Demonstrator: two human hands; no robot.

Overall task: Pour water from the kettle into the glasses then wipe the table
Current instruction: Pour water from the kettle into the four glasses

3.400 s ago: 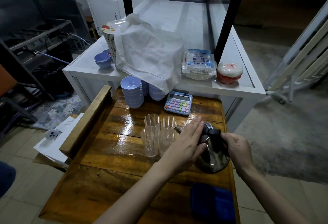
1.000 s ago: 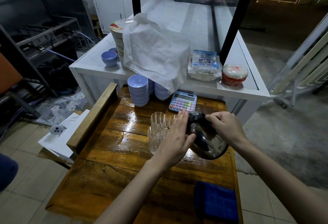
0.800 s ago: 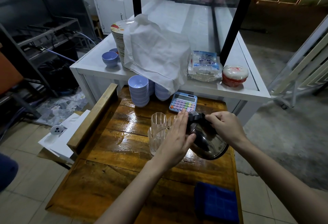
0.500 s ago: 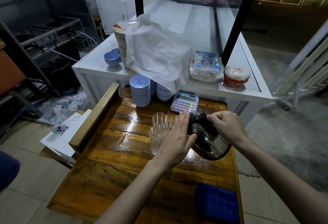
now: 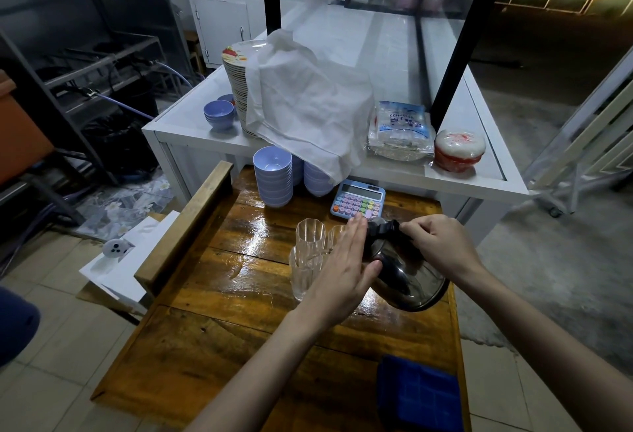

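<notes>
At frame center, our right hand (image 5: pixel 442 248) gripped the tilted kettle (image 5: pixel 406 279) by its handle, our left hand (image 5: pixel 344 269) spread flat against it, beside the glasses (image 5: pixel 308 257) on the table (image 5: pixel 212 335).

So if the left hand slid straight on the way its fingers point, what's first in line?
Probably the pastel calculator: the left hand, flat against the kettle, has fingertips just short of its near edge, though depth is unclear.

Glossy wet wooden table (image 5: pixel 239 298), shiny metal kettle (image 5: pixel 407 277), clear ribbed glasses (image 5: pixel 308 253), matt blue cloth (image 5: pixel 416 394)
</notes>
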